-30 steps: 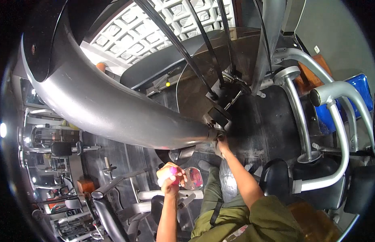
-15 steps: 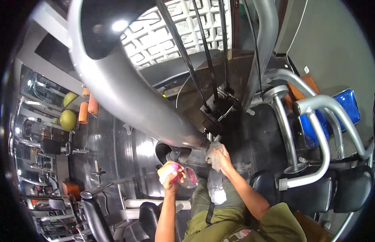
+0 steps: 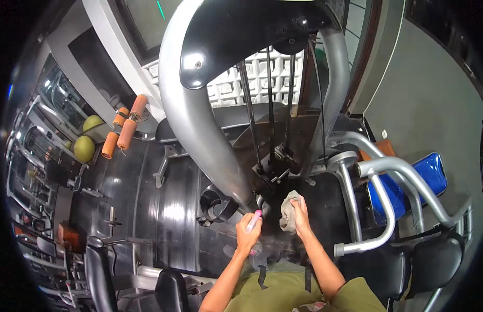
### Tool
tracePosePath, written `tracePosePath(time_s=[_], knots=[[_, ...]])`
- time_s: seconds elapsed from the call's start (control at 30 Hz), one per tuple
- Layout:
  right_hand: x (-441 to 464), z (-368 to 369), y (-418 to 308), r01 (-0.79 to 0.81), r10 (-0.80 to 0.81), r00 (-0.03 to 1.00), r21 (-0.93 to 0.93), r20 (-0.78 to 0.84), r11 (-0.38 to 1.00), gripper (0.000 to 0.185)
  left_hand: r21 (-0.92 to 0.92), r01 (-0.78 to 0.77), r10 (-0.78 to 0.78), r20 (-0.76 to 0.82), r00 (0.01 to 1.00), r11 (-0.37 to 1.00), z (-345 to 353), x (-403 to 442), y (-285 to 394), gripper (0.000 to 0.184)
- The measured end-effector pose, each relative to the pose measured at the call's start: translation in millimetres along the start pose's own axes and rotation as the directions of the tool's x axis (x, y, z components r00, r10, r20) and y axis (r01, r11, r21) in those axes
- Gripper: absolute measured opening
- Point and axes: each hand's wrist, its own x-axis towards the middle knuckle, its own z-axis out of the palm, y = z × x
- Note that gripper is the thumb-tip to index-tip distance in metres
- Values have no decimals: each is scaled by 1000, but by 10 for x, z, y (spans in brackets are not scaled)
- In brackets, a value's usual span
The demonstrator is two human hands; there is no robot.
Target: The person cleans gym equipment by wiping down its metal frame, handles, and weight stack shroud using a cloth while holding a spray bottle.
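Note:
My left hand (image 3: 249, 231) is wrapped round the neck of a spray bottle (image 3: 253, 222) with a pink nozzle, near the lower end of a thick silver machine frame (image 3: 207, 130). The bottle's clear body is mostly hidden below the hand. In my right hand (image 3: 301, 216) is a crumpled grey cloth (image 3: 289, 212), held up to the right of the bottle and apart from the frame. Black guide rods (image 3: 271, 104) stand inside the frame, beyond both hands.
A black cup holder (image 3: 218, 205) sits left of the frame. Silver handle bars (image 3: 389, 208), black pads (image 3: 434, 257) and a blue padded board (image 3: 408, 187) are at the right. Orange foam rollers (image 3: 128, 134) and a green ball (image 3: 84, 149) lie farther left.
The view has tilted up and shifted. My right hand has drawn the cloth away from the frame's lower end, while my left hand has brought the bottle up near it.

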Motion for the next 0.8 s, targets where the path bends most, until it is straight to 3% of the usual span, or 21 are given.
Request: tracePosePath(time_s=[0.1, 0.23, 0.33, 0.47, 0.8], knots=[[-58, -38, -250, -15, 14, 1000, 42, 21, 999, 38, 56, 106, -108, 18, 994, 993, 249, 58, -129, 20], [-93, -109, -334, -22, 22, 1000, 96, 0, 995, 44, 201, 74, -54, -102, 993, 977, 478, 201, -88, 32], [-44, -191, -179, 53, -54, 998, 36, 28, 998, 45, 135, 142, -125, -127, 984, 981, 567, 333, -223, 33], [-6, -229, -78, -6, 3, 999, 49, 54, 999, 42, 185, 133, -107, -142, 984, 974, 600, 397, -288, 34], [29, -127, 85, -23, 10, 997, -171, -77, 985, 48, 133, 168, -160, -73, 984, 977, 474, 336, -371, 28]])
